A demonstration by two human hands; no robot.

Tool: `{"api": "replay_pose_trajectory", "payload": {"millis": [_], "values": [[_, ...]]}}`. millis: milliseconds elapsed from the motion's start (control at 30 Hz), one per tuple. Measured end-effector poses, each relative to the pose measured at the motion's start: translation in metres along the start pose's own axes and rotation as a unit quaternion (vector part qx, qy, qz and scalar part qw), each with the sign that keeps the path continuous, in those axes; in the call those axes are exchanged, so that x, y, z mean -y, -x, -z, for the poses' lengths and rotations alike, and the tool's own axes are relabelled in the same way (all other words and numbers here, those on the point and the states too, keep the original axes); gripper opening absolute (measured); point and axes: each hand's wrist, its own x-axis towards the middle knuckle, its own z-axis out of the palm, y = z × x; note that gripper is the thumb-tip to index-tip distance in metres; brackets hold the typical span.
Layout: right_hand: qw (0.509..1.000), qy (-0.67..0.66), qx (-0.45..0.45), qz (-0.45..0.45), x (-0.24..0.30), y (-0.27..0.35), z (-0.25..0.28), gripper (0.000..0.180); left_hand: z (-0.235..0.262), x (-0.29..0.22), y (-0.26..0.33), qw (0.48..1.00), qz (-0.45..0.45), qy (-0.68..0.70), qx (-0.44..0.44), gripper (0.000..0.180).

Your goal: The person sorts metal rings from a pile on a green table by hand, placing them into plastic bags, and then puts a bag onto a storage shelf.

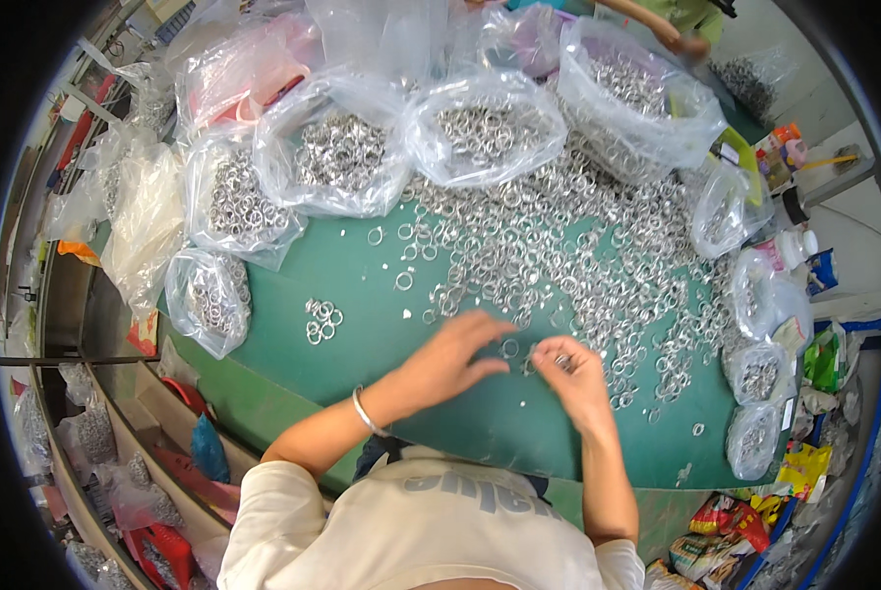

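Silver metal rings (519, 261) lie loose in a wide heap on the green tabletop (332, 270). At the near edge of the heap my right hand (580, 388) is closed, thumb and fingers pinched on small silver rings (562, 362). How many it holds is hidden by the fingers. My left hand (450, 359) hovers to its left with thumb and fingers apart, holding nothing that I can see. A single ring (509, 348) shows just beyond its fingertips. A small separate group of rings (323, 321) rests farther left.
Clear plastic bags full of rings (340, 152) line the far side, with a larger bag (637, 93) at the far right. Smaller bags (758, 377) stand along the right edge, and one bag (210, 298) stands at the left. Another person's hand (691, 46) shows beyond the table.
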Motion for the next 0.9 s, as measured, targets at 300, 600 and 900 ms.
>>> {"api": "replay_pose_trajectory", "payload": {"millis": [300,600,900], "values": [[0.997,-0.067,0.042,-0.019,0.002,0.014,0.009,0.011,0.003,-0.026,-0.026,0.995,-0.025,0.038,0.091,0.019],[0.996,-0.079,0.039,-0.019,-0.023,0.030,0.042,0.015,-0.015,-0.091,-0.162,0.938,-0.262,0.021,0.227,0.016],[0.997,-0.060,0.037,-0.018,-0.027,0.031,0.061,0.015,-0.046,-0.139,-0.223,0.892,-0.279,-0.147,0.323,0.019]]}}
